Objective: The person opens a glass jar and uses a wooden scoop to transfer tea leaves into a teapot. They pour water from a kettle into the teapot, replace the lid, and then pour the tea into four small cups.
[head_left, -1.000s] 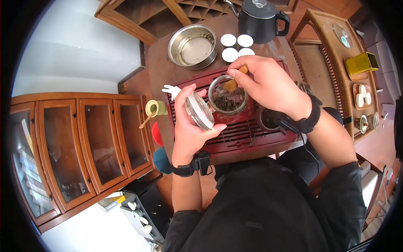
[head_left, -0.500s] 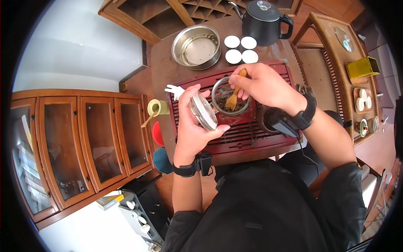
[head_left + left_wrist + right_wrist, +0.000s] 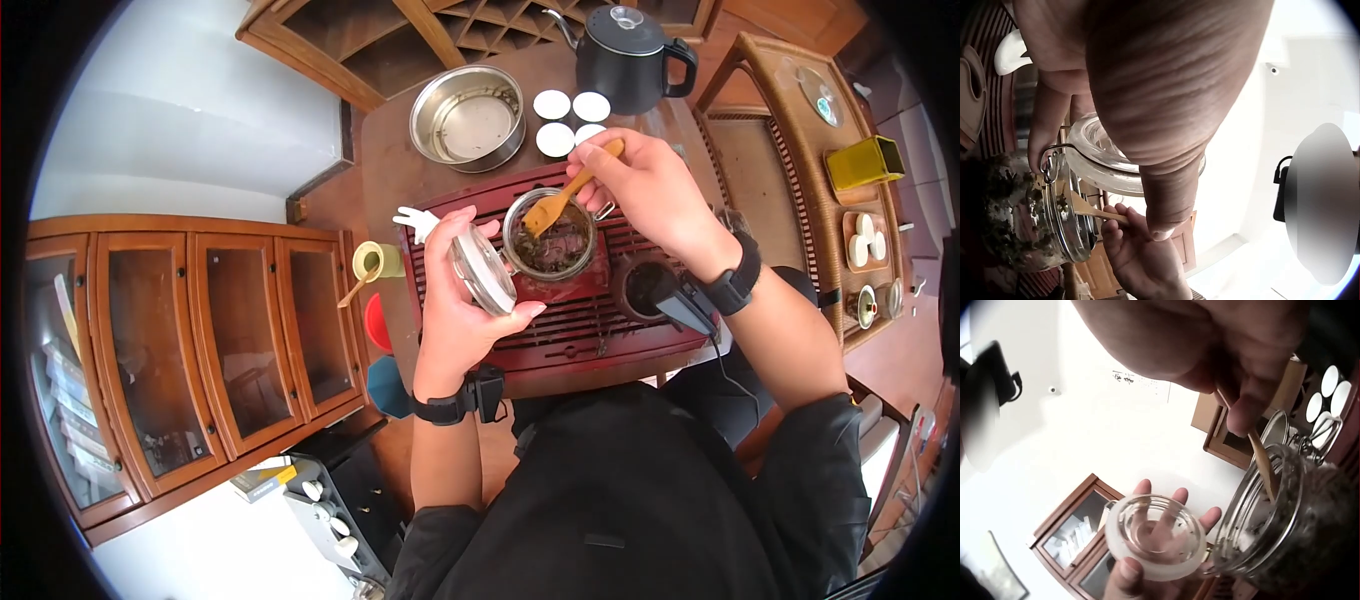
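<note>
A clip-top glass jar [image 3: 550, 275] with dark dried leaves inside stands on the red slatted tray [image 3: 520, 345]. My left hand [image 3: 450, 310] holds its hinged glass lid [image 3: 485, 270] tipped back, thumb on one face and fingers behind, as the right wrist view also shows. Between thumb and fingers, my right hand [image 3: 655, 200] pinches the handle of a small wooden spoon [image 3: 570, 194]. It slants down to the left, its flat end within the jar's mouth. In the left wrist view the leaves [image 3: 1007, 212] show through the glass.
Behind the tray are a steel bowl [image 3: 468, 118], several white cups [image 3: 552, 104] and a black kettle [image 3: 625, 65]. A brown pot [image 3: 643, 287] stands close under my right wrist. On the left are a white hand-shaped figure [image 3: 415, 220] and a pale green cup [image 3: 378, 260].
My right hand dipped the spoon steeply into the jar, then drew back up and right, leaving the spoon more slanted. The left hand still holds the lid in nearly the same place.
</note>
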Tool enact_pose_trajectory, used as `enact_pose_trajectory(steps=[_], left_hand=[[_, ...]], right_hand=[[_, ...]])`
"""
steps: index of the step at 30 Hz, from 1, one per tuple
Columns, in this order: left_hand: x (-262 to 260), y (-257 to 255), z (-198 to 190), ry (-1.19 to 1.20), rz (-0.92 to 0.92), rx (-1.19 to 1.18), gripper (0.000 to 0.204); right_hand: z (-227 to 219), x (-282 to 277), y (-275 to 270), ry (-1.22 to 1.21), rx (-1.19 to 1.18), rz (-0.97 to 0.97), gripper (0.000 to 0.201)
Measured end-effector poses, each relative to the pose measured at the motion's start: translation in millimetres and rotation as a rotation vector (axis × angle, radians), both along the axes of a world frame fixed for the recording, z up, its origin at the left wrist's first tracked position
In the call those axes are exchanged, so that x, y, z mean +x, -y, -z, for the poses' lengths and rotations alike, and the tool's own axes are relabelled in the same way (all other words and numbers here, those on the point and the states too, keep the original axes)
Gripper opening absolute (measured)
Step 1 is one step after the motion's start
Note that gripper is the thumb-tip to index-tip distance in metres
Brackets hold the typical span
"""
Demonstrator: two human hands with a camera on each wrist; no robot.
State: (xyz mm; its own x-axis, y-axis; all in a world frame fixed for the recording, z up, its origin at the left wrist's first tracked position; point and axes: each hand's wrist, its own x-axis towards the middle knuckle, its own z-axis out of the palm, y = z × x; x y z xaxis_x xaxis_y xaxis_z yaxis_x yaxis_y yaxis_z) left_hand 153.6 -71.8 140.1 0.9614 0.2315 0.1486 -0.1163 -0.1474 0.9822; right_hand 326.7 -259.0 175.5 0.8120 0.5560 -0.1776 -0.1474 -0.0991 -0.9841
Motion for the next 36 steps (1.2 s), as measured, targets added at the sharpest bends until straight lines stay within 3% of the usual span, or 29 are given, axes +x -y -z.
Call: enact_pose_trajectory(steps=[6, 10, 13, 19, 22, 32, 36], left_hand=[[0.4, -0.3, 0.1, -0.001, 0.008, -0.006, 0.115], [0.9, -0.5, 0.6, 0.01, 0.009, -0.007, 0.115], [0.9, -0.7, 0.0, 0.012, 0.01, -0.004, 0.115], [1.2, -0.4, 0.3, 0.003, 0.004, 0.002, 0.115], [1.1, -0.5, -0.5, 0.001, 0.004, 0.004, 0.115], [0.3, -0.4, -1.0, -0.001, 0.003, 0.02, 0.115], [0.5, -0.3, 0.5, 0.006, 0.003, 0.018, 0.115]], right_hand=[[8.7, -8.6, -4.6, 0.455, -0.163, -0.081, 0.024], [-2.6, -12.6, -5.2, 0.55, -0.198, -0.101, 0.023], [-17.8, -10.8, -1.4, 0.438, -0.254, -0.14, 0.022], [5.1, -4.7, -3.2, 0.511, -0.322, -0.106, 0.026], [-4.2, -11.8, -9.9, 0.3, -0.343, -0.087, 0.027], [15.6, -14.3, -20.7, 0.176, -0.139, -0.111, 0.028], [14.2, -14.7, -16.9, -0.023, -0.041, -0.041, 0.026]])
